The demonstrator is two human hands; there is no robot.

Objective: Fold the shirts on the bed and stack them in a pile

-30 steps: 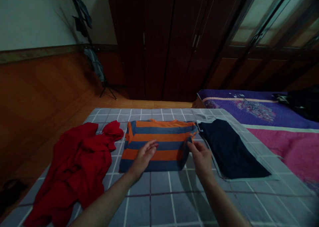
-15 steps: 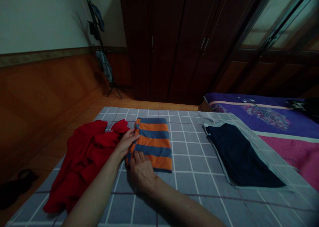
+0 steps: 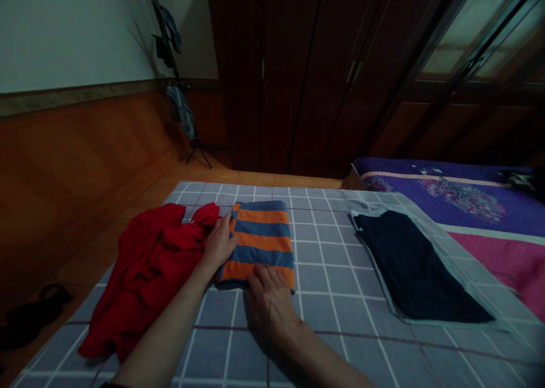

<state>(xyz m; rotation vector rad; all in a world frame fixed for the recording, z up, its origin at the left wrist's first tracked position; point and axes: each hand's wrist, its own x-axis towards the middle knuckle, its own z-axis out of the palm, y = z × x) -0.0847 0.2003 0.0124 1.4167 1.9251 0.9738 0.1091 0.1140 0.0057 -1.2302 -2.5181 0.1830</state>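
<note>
A folded garment [image 3: 261, 243] with orange and blue-grey stripes lies flat on the checked bedspread. My left hand [image 3: 218, 242] rests along its left edge, fingers stretched out and thumb on the cloth. On its near edge lies my right hand [image 3: 272, 300], palm down with the fingers laid on the fabric; neither hand grips the cloth. Just left of my left hand is a crumpled heap of red cloth [image 3: 149, 268], partly hidden behind my left forearm.
To the right, a dark navy folded garment [image 3: 415, 268] lies on a pale one. The grey checked bedspread [image 3: 327, 342] covers the surface. Beyond are a purple and pink bed [image 3: 426, 175], a dark wardrobe [image 3: 289, 81] and a coat stand [image 3: 170, 64].
My right hand has slid right along the garment's near edge. My left hand has shifted slightly nearer and flattened on the left edge, which now looks smoother. The view has shifted slightly.
</note>
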